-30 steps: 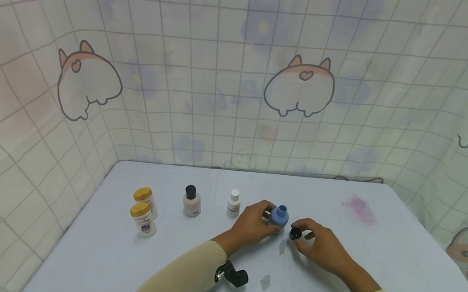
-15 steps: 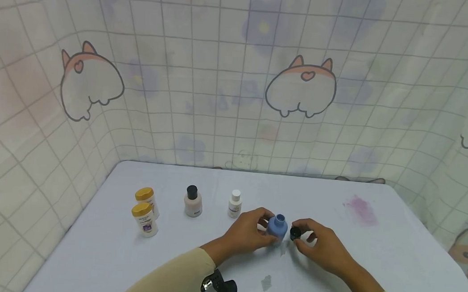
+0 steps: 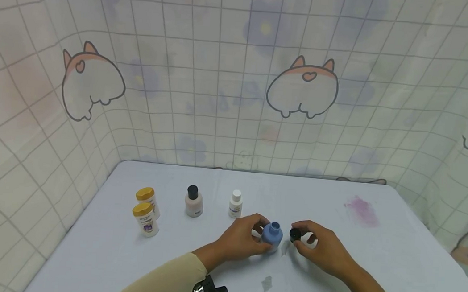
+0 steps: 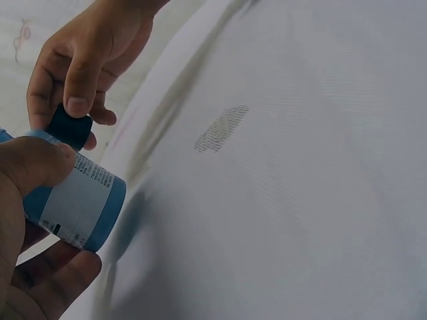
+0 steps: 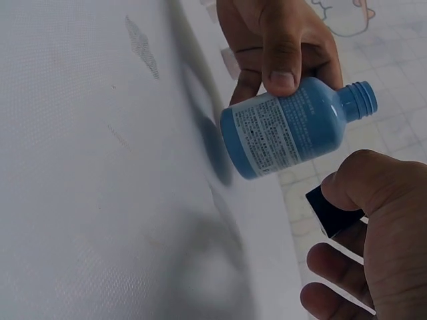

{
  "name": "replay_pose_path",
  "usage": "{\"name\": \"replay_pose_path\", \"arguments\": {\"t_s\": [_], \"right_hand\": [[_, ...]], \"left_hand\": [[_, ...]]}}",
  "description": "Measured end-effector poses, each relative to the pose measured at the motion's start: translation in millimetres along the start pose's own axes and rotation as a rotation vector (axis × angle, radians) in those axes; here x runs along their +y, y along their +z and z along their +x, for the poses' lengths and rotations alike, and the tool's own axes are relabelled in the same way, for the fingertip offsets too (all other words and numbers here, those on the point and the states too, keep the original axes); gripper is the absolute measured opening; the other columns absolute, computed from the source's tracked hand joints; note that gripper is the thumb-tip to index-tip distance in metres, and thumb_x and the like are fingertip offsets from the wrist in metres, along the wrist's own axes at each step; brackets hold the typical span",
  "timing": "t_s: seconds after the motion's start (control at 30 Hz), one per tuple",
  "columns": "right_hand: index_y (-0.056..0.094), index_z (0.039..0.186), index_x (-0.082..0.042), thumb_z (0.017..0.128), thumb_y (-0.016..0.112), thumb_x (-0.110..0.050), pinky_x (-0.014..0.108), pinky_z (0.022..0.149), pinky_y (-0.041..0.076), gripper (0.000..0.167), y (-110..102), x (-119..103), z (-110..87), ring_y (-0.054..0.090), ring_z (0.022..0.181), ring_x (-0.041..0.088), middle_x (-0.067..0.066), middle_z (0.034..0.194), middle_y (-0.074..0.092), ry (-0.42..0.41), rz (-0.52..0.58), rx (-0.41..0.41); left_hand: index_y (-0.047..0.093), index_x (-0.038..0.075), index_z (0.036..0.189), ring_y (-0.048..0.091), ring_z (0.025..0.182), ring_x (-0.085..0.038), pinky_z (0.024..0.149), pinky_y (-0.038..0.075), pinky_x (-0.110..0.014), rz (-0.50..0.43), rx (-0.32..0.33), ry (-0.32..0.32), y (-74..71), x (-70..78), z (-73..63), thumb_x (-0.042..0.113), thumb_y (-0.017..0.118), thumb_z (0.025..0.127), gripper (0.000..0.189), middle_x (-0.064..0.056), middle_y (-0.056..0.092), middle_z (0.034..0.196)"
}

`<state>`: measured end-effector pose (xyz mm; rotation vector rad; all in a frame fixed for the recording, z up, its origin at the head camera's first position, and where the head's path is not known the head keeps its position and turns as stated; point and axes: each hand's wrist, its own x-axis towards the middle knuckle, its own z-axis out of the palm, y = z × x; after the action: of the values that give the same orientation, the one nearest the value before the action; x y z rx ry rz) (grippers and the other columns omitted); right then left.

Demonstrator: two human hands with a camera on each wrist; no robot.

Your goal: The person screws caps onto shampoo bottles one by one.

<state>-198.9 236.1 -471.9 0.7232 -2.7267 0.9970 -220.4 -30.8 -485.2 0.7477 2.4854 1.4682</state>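
A blue bottle (image 3: 273, 234) with a white printed label and a bare threaded neck is gripped by my left hand (image 3: 239, 238), thumb on the near side and fingers behind. The right wrist view shows the bottle (image 5: 293, 127) held close over the table with its neck uncapped. My right hand (image 3: 324, 250) pinches a small black screw cap (image 3: 294, 234) between thumb and fingers, its hollow side facing up toward the head camera. Cap and bottle are a short gap apart. In the left wrist view the cap (image 4: 70, 127) partly shows beyond the bottle (image 4: 80, 200).
On the white-covered table (image 3: 225, 288) stand a white-capped small bottle (image 3: 236, 204), a pale pink bottle (image 3: 194, 202) with black cap, and two yellow-lidded white bottles (image 3: 147, 221) at left. A pink stain (image 3: 362, 211) marks the right. Patterned curtain (image 3: 205, 86) encloses the back and sides.
My left hand has drawn the blue bottle slightly nearer and to the left. The right hand with the cap has stayed almost in place.
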Motion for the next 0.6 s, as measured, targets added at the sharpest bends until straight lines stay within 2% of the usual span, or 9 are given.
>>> {"name": "replay_pose_path", "arguments": {"t_s": [0.37,0.6], "right_hand": [[0.067,0.124,-0.009,0.085,0.083,-0.005,0.028,0.072,0.058,0.043,1,-4,-1.4,0.065,0.088,0.011,-0.01,0.105,0.07,-0.023,0.019,0.002],[0.066,0.125,-0.014,0.086,0.085,-0.015,0.029,0.071,0.056,0.044,1,-7,-3.0,0.063,0.085,0.013,-0.01,0.107,0.07,0.047,-0.001,-0.038]], "left_hand": [[0.062,0.014,0.126,0.066,0.096,-0.002,0.083,0.059,-0.023,-0.038,-0.04,-0.011,-2.8,1.6,-10.8,0.021,0.089,0.083,0.051,0.007,0.065,0.116],[0.061,0.017,0.125,0.067,0.092,-0.002,0.081,0.057,-0.019,-0.025,-0.058,-0.027,-2.8,-2.2,-18.5,0.024,0.09,0.082,0.052,0.007,0.067,0.111]]}}
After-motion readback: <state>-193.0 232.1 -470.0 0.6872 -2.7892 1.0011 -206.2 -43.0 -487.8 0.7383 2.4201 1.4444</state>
